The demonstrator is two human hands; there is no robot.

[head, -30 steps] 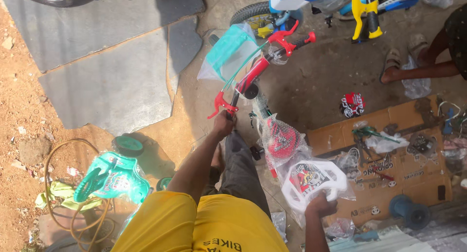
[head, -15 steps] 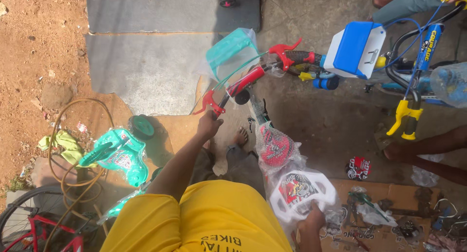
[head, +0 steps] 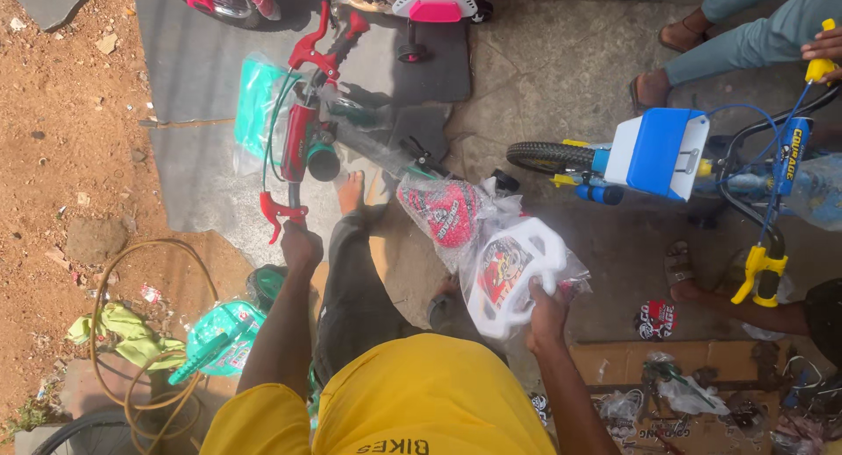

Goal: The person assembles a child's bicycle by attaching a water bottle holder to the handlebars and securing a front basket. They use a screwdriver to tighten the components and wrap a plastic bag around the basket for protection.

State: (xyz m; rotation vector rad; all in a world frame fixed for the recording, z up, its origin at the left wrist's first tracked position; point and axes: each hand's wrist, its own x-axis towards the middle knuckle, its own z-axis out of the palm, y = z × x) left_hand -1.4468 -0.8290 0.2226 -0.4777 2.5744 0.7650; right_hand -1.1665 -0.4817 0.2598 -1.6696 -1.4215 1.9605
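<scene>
Small red bike [head: 303,143], half wrapped in plastic, is lying on the grey mat [head: 189,113]; left hand [head: 301,244] is gripping its handlebar end, fingers closed. Right hand [head: 545,310] is clutching a bagged white plate [head: 513,271], not mounted yet. Room looking tight: blue bike [head: 684,157] right, hose [head: 149,332] left.

The person wears a bright yellow short-sleeved shirt [head: 421,394] with dark printed lettering across its lower part. Above the shirt in the head view run grey trousers [head: 351,297], creased along the leg, and beyond them a bare foot [head: 351,190]. Both arms are bare from the shirt's sleeves out to the left hand [head: 301,247] and the right hand [head: 545,316].
</scene>
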